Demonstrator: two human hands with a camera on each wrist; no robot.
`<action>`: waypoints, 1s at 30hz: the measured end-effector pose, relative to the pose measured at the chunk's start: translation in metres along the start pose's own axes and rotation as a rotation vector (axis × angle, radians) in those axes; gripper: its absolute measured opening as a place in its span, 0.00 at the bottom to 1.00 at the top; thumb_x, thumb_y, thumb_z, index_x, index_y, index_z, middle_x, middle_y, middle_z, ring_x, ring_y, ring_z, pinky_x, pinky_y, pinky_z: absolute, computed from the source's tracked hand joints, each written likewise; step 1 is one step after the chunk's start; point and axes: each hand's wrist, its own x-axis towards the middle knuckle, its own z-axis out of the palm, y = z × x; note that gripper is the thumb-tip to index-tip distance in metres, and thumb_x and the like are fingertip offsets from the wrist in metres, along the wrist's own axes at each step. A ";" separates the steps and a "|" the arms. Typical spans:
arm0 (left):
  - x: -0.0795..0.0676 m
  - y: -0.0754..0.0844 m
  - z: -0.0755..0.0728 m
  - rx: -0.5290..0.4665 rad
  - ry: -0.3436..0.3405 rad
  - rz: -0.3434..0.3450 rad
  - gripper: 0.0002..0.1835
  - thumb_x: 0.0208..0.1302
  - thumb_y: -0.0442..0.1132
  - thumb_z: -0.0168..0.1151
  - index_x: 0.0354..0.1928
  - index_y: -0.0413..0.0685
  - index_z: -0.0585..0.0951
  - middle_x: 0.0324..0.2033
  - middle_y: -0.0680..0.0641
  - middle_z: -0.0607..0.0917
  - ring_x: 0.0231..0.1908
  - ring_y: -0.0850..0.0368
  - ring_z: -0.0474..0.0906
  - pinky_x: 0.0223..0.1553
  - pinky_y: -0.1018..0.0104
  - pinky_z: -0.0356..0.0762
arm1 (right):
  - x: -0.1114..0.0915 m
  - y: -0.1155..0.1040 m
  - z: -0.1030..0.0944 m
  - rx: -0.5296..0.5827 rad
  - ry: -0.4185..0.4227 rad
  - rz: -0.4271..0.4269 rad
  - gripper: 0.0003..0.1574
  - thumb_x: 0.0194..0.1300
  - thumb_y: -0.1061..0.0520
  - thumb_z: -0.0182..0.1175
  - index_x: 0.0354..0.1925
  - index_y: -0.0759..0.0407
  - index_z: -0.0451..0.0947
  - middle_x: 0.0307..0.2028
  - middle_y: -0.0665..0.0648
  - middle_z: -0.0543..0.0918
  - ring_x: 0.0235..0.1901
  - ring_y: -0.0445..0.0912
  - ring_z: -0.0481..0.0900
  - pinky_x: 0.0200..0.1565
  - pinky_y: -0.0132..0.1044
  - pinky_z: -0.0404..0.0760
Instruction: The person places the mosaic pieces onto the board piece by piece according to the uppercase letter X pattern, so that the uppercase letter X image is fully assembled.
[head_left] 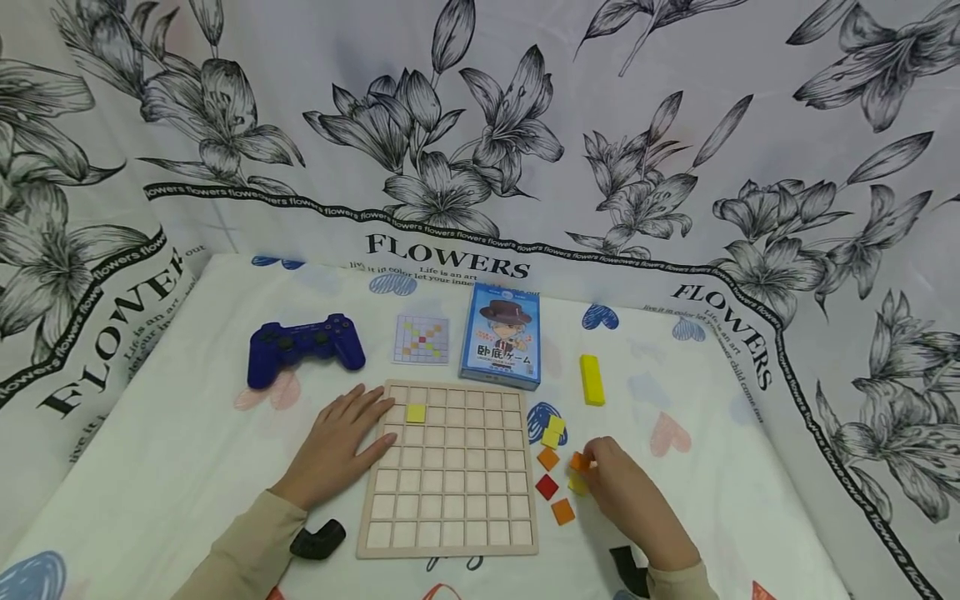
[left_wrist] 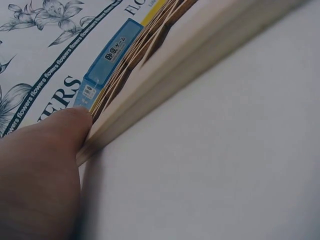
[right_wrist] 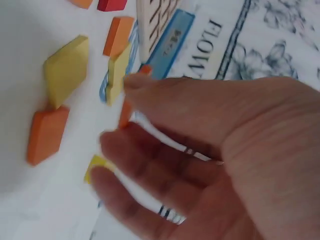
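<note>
My left hand [head_left: 341,446] lies with its fingers spread, fingertips and thumb resting on the left edge of the wooden grid board [head_left: 448,552]. The left wrist view shows the thumb [left_wrist: 65,132] against the board's rim. One yellow tile [head_left: 416,413] sits in a square near the board's upper left. To the right of the board, my right hand [head_left: 630,500] pinches an orange tile [right_wrist: 126,114] between thumb and forefinger, above the table. Loose around it lie yellow tiles [head_left: 553,427], a red tile [head_left: 547,487] and orange tiles [head_left: 562,512].
Behind the board stand a blue game box [head_left: 501,337] and a printed pattern card [head_left: 422,339]. A blue game controller [head_left: 306,346] lies at the back left, a yellow block [head_left: 592,381] at the back right. A flower-printed curtain [head_left: 450,125] hangs behind.
</note>
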 end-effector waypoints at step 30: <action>-0.001 -0.002 -0.002 0.060 0.007 0.061 0.33 0.65 0.64 0.52 0.69 0.62 0.67 0.71 0.49 0.63 0.71 0.45 0.55 0.70 0.40 0.42 | 0.099 -0.049 0.029 0.107 0.007 -0.468 0.09 0.62 0.55 0.65 0.42 0.53 0.79 0.40 0.46 0.79 0.38 0.38 0.76 0.47 0.32 0.81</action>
